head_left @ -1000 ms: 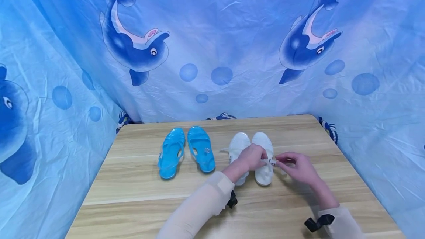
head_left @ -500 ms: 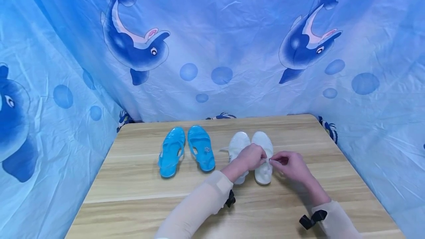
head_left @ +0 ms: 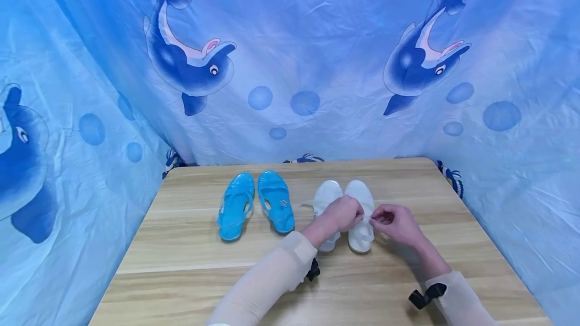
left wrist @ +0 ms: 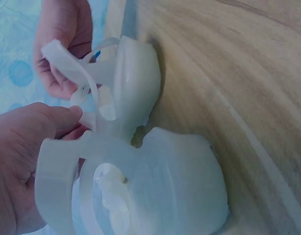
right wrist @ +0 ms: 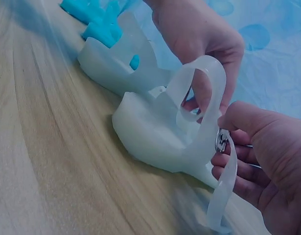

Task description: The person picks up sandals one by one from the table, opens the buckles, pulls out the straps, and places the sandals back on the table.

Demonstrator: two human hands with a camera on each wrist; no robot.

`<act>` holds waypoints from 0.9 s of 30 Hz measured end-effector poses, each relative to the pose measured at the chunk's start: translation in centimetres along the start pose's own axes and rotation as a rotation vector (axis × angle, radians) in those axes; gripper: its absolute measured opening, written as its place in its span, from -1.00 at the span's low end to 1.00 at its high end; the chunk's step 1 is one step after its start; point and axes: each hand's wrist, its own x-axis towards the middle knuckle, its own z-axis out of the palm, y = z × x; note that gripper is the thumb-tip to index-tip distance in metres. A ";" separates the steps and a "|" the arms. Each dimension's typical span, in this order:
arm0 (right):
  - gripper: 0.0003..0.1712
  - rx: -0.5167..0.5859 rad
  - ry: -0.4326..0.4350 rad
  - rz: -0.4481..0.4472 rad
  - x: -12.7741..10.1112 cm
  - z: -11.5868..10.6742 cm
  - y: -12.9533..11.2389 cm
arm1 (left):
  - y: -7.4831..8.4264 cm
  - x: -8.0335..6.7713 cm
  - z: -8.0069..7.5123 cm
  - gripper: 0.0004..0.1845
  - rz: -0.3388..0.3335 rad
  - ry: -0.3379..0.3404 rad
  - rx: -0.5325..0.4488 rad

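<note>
Since a second ago, the right hand (head_left: 395, 224) has drawn in from the right toward the white sandals and now sits close against the strap of the right-hand one, while the left hand (head_left: 343, 214) has stayed on the pair. The two sandals have not shifted on the desk (head_left: 190, 265).

The right white sandal (head_left: 361, 215) lies just beside the left white sandal (head_left: 327, 200), the two touching, toes toward the far edge of the desk and a little right of its middle. The right hand pinches the translucent strap (right wrist: 209, 112) of the right sandal between thumb and curled fingers, at the small metal buckle (right wrist: 221, 140); the strap arcs up in a loop above the heel and its loose end hangs down past the fingers. The left hand is curled over the heel end of the pair, its thumb and fingers pinching the same strap from the other side, as the left wrist view shows.

A pair of blue sandals (head_left: 256, 206) lies near the white pair, toward the left edge of the desk, toes also toward the far edge. A blue dolphin-print cloth (head_left: 290, 54) hangs behind and to both sides of the desk.
</note>
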 end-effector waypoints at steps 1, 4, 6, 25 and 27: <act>-0.93 0.011 -0.001 0.003 -0.1 0.0 0.1 | 0.0 0.0 0.0 -0.83 0.003 -0.002 0.001; -0.92 0.036 0.000 0.012 -0.3 0.0 0.4 | -0.1 0.0 0.0 -0.83 0.007 -0.005 -0.003; -0.92 0.037 0.000 0.006 -0.4 0.0 0.5 | 0.0 0.0 0.1 -0.79 -0.002 -0.004 -0.008; -0.90 0.039 0.005 0.012 -0.6 0.1 0.7 | -0.2 0.3 0.3 -0.75 -0.030 0.002 -0.026; -0.91 0.037 0.005 0.010 -0.6 0.1 0.7 | -0.1 0.3 0.3 -0.74 -0.021 -0.002 -0.013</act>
